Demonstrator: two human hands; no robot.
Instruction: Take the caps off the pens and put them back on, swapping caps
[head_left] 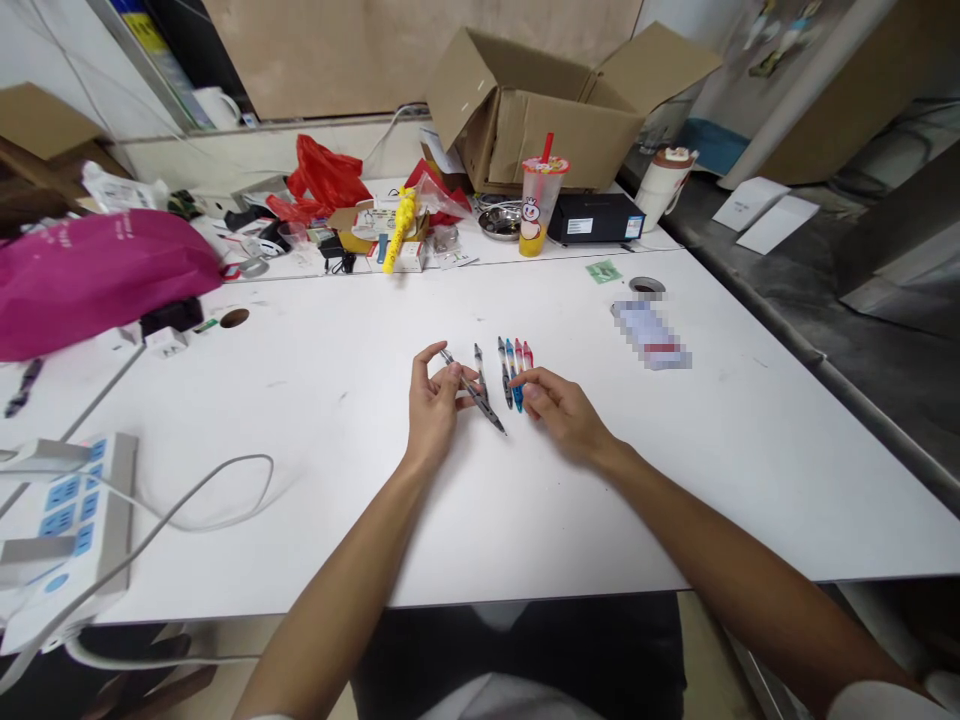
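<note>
Grips a grey pen (487, 408) in the left hand (435, 405), with thumb and fingers closed about the barrel and the tip slanting toward the near right. Holds it over the middle of the white table (300, 450), just on the near side of a second dark pen (481, 365). Has the right hand (566, 412) bent over a row of pens farther right, index finger at the blue pen (511, 358); cannot tell the state of the right grip. In the row, left to right: a black pen (503, 365), the blue pen, a pink pen (518, 350) and a red pen (529, 354), the last two partly hidden by the right hand. Farther right, a roll of tape (636, 285). Along the far side, a cup with a red straw (533, 205), in front of an open cardboard box (555, 135). At the near left, a power strip (112, 500); at the far left, a magenta bag (97, 270).
</note>
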